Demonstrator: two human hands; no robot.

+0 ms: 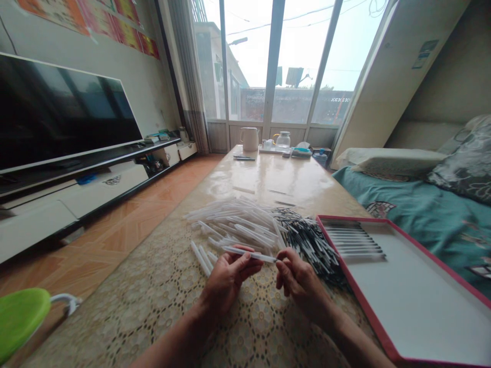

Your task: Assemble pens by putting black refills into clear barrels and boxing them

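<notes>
My left hand [230, 276] is closed around a translucent white pen barrel [249, 254], held nearly level above the table. The fingers of my right hand [297, 278] pinch the dark end of a pen refill at the barrel's right end; most of the refill is hidden. Just beyond my hands lies a heap of white pen barrels [241, 225]. To its right is a pile of thin black and clear refills [312, 248]. A red-rimmed white tray [418, 306] stands on the right, with a row of assembled-looking pens [356, 240] at its far left corner.
A patterned cover lies over the long table [153, 301]. At its far end stand a kettle [250, 139], a glass jug [283, 140] and a tissue pack [302, 150]. A green stool [23, 322] is at lower left, a teal-covered sofa [402, 199] at right.
</notes>
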